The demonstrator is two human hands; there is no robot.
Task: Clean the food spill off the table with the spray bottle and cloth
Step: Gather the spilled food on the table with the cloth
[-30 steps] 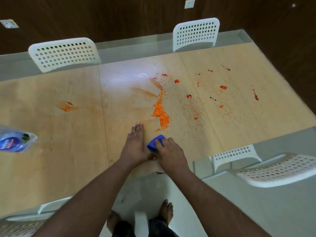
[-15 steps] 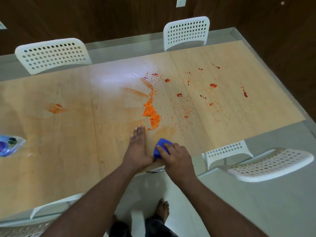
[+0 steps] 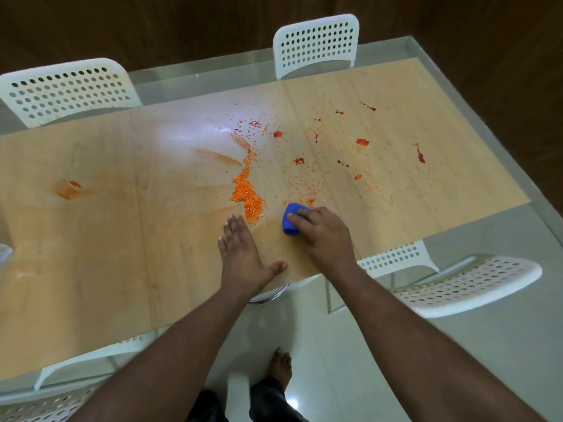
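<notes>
Pressing the bunched-up blue cloth [image 3: 291, 223] onto the table [image 3: 91, 254] with its fingers curled over it, the right hand [image 3: 323, 236] sits just right of the long orange crumb pile [image 3: 247, 196], nearer than the flat, spread-fingered left hand [image 3: 240, 257].

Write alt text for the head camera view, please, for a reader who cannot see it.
A person's right hand presses a blue cloth on a wooden table, beside a pile of orange food crumbs. The left hand lies flat on the table; red stains and white chairs lie beyond.
</notes>
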